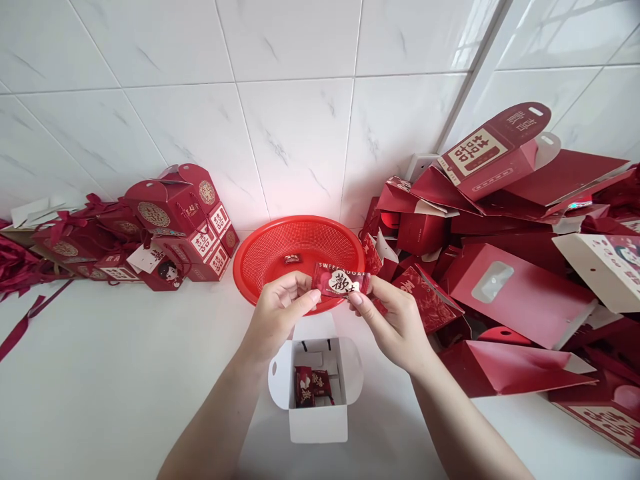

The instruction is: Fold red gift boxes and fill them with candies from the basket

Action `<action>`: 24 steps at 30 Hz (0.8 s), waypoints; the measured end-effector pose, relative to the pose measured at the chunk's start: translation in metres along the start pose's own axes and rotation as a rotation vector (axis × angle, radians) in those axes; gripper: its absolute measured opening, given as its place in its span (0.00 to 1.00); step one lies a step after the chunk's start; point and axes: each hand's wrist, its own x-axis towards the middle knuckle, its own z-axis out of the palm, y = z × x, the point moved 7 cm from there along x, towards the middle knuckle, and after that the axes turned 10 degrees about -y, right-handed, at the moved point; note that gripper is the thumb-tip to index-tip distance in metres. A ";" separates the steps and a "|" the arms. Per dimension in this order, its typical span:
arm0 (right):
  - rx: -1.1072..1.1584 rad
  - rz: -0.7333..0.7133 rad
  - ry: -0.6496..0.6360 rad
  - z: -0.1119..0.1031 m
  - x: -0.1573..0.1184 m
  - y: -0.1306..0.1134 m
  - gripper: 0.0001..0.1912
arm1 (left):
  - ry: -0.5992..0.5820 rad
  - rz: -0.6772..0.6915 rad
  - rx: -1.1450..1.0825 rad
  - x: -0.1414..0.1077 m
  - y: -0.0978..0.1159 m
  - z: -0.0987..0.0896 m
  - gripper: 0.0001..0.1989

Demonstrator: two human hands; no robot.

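Between my two hands I hold a red wrapped candy (340,280) printed "SWEET SUGAR", stretched out level by its ends. My left hand (285,303) pinches its left end, and my right hand (393,310) pinches the right end. Directly behind it is a red plastic basket (250,257) with a perforated wall; one small wrapped candy (293,259) lies inside. Below my hands stands an open white-lined box (318,425) with its flaps spread. Several red wrapped candies (313,385) rest at its bottom.
On the right is a high, loose heap of red gift boxes (525,293), reaching close to my right forearm. Red boxes (195,227) with ribbons are stacked at the left. A white tiled wall (295,147) rises behind the white table (125,373).
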 end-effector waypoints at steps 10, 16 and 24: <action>0.033 0.004 -0.046 0.005 0.000 0.001 0.14 | 0.009 0.012 -0.024 0.000 -0.002 -0.001 0.05; 0.235 0.047 -0.092 0.009 0.002 0.008 0.14 | 0.022 0.032 -0.033 -0.001 0.002 -0.001 0.06; 0.460 0.069 -0.070 0.007 0.007 0.015 0.13 | 0.025 0.023 -0.026 -0.001 0.003 -0.003 0.07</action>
